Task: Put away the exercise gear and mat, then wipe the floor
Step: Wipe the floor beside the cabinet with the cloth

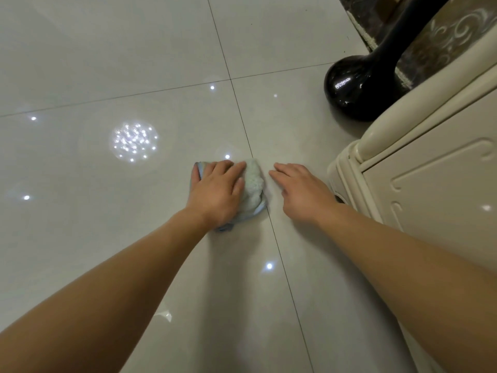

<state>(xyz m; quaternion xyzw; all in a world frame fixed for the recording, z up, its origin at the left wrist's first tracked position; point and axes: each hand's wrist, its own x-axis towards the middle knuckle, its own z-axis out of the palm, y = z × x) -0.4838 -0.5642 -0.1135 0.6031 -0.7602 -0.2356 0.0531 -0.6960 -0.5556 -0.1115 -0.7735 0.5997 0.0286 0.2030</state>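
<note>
A crumpled pale blue-green cloth lies on the glossy white tiled floor, right by a dark grout line. My left hand presses flat on the cloth, fingers pointing away from me and covering its left half. My right hand rests just to the right of the cloth, palm down on the bare tile, fingers spread and holding nothing. No exercise gear or mat is in view.
A cream cabinet with moulded panels stands close on the right. Behind it a shiny black vase sits on the floor, next to a patterned rug edge. Ceiling lights reflect off the tiles at left.
</note>
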